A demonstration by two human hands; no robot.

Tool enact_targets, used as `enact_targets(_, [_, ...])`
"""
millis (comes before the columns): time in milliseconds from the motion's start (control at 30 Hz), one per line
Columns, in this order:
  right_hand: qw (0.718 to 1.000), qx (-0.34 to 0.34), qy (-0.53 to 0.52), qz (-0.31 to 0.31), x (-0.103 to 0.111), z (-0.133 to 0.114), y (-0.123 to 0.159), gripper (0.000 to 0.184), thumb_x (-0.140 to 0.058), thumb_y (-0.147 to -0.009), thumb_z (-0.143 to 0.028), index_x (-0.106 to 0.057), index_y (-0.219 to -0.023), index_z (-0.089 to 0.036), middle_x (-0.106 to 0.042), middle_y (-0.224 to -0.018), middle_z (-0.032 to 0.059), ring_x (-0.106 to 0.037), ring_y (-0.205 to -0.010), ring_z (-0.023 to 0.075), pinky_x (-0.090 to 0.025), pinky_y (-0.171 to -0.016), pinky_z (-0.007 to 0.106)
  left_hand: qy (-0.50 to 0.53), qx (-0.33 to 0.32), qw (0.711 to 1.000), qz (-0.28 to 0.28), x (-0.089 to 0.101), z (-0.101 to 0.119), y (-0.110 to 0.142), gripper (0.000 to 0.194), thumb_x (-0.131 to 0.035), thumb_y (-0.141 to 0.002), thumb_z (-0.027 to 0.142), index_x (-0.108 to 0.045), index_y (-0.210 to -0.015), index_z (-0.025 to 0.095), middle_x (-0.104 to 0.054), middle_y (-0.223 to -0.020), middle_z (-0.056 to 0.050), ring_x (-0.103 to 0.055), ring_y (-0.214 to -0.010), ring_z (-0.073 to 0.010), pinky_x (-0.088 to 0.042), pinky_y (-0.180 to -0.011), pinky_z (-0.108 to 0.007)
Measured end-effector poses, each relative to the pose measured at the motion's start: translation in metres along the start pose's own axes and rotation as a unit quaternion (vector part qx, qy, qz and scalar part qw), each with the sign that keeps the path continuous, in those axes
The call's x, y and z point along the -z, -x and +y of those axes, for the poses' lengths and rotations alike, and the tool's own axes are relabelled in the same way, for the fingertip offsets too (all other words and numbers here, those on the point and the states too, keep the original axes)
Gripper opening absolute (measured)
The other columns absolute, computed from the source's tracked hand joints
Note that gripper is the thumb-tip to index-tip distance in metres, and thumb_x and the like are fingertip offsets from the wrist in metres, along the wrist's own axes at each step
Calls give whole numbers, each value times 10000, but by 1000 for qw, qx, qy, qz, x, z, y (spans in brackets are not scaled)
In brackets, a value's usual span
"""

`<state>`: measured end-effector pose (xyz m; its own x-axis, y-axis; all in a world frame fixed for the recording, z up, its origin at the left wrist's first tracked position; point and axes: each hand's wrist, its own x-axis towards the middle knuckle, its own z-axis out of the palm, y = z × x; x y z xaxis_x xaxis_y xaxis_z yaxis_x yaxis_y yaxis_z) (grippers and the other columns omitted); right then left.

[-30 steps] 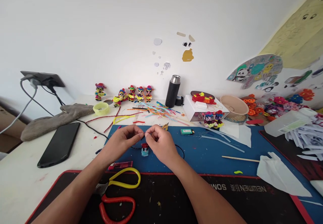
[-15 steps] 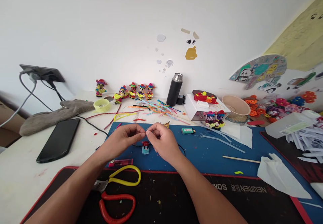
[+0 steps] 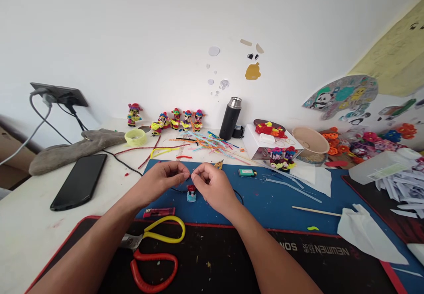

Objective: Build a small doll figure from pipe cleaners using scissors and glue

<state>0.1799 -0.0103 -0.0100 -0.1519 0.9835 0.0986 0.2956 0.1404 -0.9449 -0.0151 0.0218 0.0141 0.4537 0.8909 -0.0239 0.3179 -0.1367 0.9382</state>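
Observation:
My left hand [image 3: 162, 180] and my right hand [image 3: 213, 186] meet over the blue mat [image 3: 278, 197], fingertips pinched together on a thin black cord [image 3: 237, 194] that loops down onto the mat. Just below the fingertips stands a small figure [image 3: 191, 194] with a red top and a light blue base. Scissors [image 3: 155, 252] with one yellow and one red handle lie under my left forearm on the black mat. A red lighter [image 3: 159, 212] lies beside them.
A black phone [image 3: 79, 186] lies at the left by a grey cloth. Several small colourful figures [image 3: 175, 120] stand along the wall. A black flask [image 3: 230, 118], a white box [image 3: 265, 146], a bowl [image 3: 308, 140], loose coloured strips [image 3: 205, 143] and white paper [image 3: 367, 232] surround the mats.
Both hands stay pinched together on the cord with only slight finger motion. The view has shifted a little.

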Motion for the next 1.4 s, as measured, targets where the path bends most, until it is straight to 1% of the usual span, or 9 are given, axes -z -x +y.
enact_targets(133, [1000,-1,3,2,1,-1,0,108,-600,-933,-316,-618,-896,-215,-515,-563,-76,-450,-452,104,-313,-451,215,19,7,1000,-11,-1,0,0,310,-720,-829,522,-745,-792,215,-654,-703,1,-577,-664,-185,-492,-622,-278])
enact_targets(300, [1000,2,-1,3,0,-1,0,101,-611,-928,-311,-620,-893,-216,-525,-571,-73,-465,-468,111,-327,-461,220,44,15,999,-13,0,0,1,324,-730,-829,533,-739,-777,214,-628,-691,12,-549,-653,-169,-467,-628,-269])
enact_targets(467, [1000,10,5,7,0,-2,0,70,-612,-926,-280,-630,-902,-217,-560,-597,-68,-516,-505,112,-338,-494,221,28,25,999,-20,0,-7,-1,355,-733,-830,561,-745,-809,206,-648,-734,3,-553,-690,-176,-459,-648,-272])
enact_targets(600, [1000,10,23,11,0,-5,0,74,-612,-931,-268,-644,-892,-214,-561,-600,-66,-503,-514,110,-315,-494,229,23,33,999,-20,-1,-9,-2,380,-727,-826,579,-721,-779,202,-618,-709,11,-529,-681,-170,-426,-641,-266])
enact_targets(700, [1000,12,25,11,0,-4,1,98,-616,-946,-295,-657,-908,-214,-558,-609,-63,-496,-523,111,-322,-503,235,36,35,999,-18,-2,-8,-2,377,-736,-811,572,-710,-765,199,-603,-695,15,-510,-670,-166,-416,-635,-268])
enact_targets(900, [1000,20,-2,6,1,-2,2,172,-647,-964,-382,-685,-1027,-226,-549,-617,-66,-492,-533,119,-335,-511,246,84,51,995,-5,0,-10,-3,359,-764,-801,543,-707,-761,191,-573,-689,23,-470,-659,-149,-392,-621,-258])
enact_targets(1000, [1000,15,-14,-4,1,-2,2,168,-670,-949,-368,-681,-1044,-229,-556,-620,-69,-510,-538,119,-352,-526,247,123,57,991,9,0,-13,-3,342,-788,-780,518,-705,-751,188,-569,-688,20,-451,-649,-143,-380,-607,-257])
enact_targets(1100, [1000,17,-8,4,0,-2,1,142,-677,-940,-334,-686,-1036,-229,-559,-617,-72,-509,-532,115,-347,-530,248,147,62,987,18,0,-13,-3,321,-798,-770,494,-711,-752,186,-575,-673,18,-444,-638,-141,-371,-598,-258])
enact_targets(1400, [1000,28,-6,10,0,-1,1,154,-680,-932,-305,-679,-1063,-224,-588,-622,-75,-530,-534,117,-350,-537,249,150,70,986,13,-1,-10,-3,308,-814,-749,476,-711,-750,185,-581,-676,21,-446,-639,-141,-364,-600,-263])
